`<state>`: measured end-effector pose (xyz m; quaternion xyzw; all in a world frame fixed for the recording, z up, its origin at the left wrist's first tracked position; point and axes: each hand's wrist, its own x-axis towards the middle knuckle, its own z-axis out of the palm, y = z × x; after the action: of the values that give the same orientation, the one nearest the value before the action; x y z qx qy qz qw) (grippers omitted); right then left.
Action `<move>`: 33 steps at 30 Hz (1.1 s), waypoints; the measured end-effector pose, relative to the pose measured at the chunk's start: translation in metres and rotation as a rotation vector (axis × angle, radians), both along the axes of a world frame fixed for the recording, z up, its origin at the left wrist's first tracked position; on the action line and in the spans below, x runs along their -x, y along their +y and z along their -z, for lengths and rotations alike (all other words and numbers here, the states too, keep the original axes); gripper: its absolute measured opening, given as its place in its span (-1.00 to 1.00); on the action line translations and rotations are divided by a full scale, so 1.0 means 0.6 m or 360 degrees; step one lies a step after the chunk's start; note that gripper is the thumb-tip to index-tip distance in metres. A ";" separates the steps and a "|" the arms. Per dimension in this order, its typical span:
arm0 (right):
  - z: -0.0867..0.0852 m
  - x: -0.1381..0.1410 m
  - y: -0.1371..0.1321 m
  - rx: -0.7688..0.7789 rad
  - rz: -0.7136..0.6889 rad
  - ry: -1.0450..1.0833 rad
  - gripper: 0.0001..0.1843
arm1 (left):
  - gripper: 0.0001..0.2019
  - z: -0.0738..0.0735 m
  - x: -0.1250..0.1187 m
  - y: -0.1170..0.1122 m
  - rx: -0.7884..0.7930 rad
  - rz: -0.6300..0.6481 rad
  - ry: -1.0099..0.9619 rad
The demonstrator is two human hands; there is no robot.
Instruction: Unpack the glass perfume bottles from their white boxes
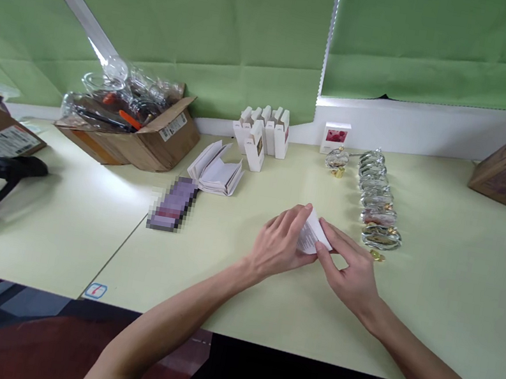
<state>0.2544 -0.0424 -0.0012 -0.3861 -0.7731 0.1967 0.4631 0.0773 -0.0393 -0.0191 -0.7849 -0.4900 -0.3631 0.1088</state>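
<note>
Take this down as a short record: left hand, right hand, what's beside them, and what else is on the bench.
Left hand: holding a folded white printed paper leaflet
Right hand: fingers on the same leaflet's other end
Beside hands: row of clear glass bottles; small gold-coloured cap
Further back: upright white cardboard boxes; open stack of white leaflets; open brown cardboard carton
Surface: pale yellow tabletop

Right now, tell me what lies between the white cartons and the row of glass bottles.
Between the white cartons and the bottle row, the head view shows a glass bottle with a gold cap beside it.
</note>
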 end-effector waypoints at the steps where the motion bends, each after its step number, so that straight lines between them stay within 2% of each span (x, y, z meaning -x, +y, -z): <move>1: 0.000 0.000 0.000 0.0011 -0.0006 -0.0003 -0.56 | -0.08 0.000 0.000 0.000 0.0001 -0.0004 0.0015; 8: -0.008 0.000 -0.002 0.0046 -0.0019 0.0046 -0.59 | -0.15 0.001 -0.001 -0.001 -0.0051 0.0048 0.0045; 14: -0.015 -0.001 -0.003 0.0138 0.0057 0.0083 -0.64 | -0.29 0.004 0.000 -0.002 0.0028 0.0033 0.0086; 23: -0.009 -0.003 -0.002 0.0030 0.0087 0.0031 -0.65 | -0.41 0.005 0.000 -0.003 0.0001 0.0016 0.0155; 27: -0.009 -0.003 -0.002 0.0010 0.0084 0.0016 -0.65 | -0.37 0.007 0.001 0.000 -0.0058 0.0057 0.0086; 33: -0.009 -0.003 -0.002 0.0173 0.0132 -0.0052 -0.50 | -0.23 0.006 0.001 0.003 0.0101 0.0026 -0.0033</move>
<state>0.2560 -0.0436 0.0042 -0.4456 -0.7521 0.2126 0.4366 0.0764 -0.0373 -0.0230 -0.7883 -0.4959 -0.3563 0.0758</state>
